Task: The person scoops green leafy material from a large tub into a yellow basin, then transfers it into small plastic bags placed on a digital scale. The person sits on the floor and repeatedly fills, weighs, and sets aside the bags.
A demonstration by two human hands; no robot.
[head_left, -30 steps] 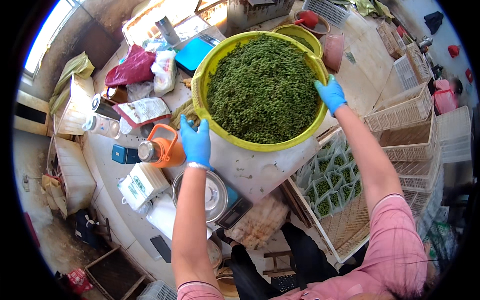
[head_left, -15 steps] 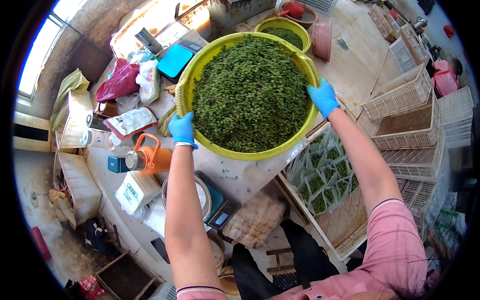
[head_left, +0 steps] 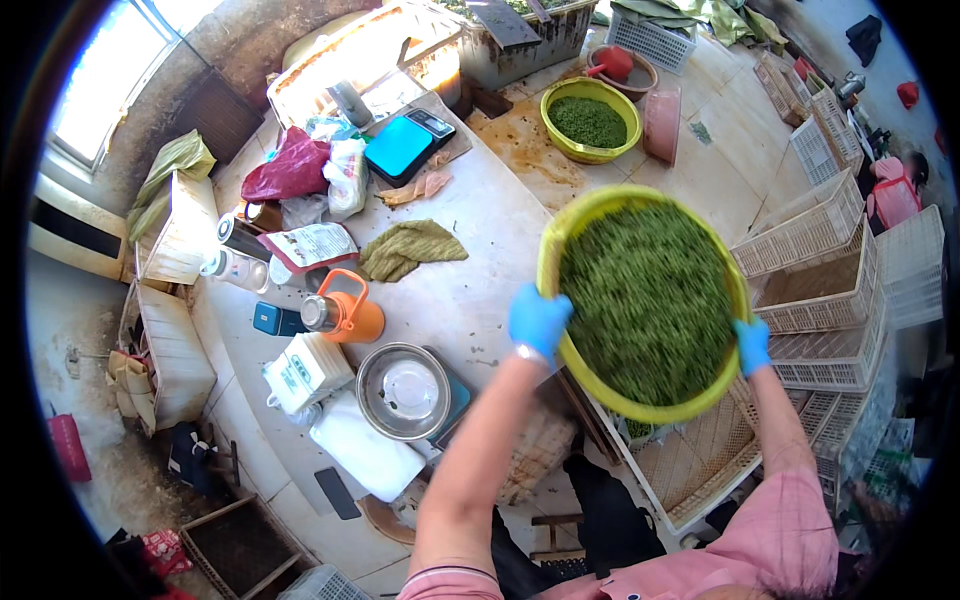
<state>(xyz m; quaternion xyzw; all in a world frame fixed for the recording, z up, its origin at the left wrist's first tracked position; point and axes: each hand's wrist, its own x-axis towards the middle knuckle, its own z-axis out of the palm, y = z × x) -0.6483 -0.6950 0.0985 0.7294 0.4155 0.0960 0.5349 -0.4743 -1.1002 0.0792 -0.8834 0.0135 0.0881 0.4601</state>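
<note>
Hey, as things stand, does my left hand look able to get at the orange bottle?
Probably not while loaded: your left hand appears to be holding the rim of the yellow basin. If freed, likely yes, since only open tabletop shows between it and the orange bottle.

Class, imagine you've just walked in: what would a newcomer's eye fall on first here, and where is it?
Probably the large yellow basin full of green produce, right of the picture's middle, held by its sides between the blue-gloved left hand and right hand. Next might come the orange bottle on the table, then the bright blue scale toward the table's far end.
</note>
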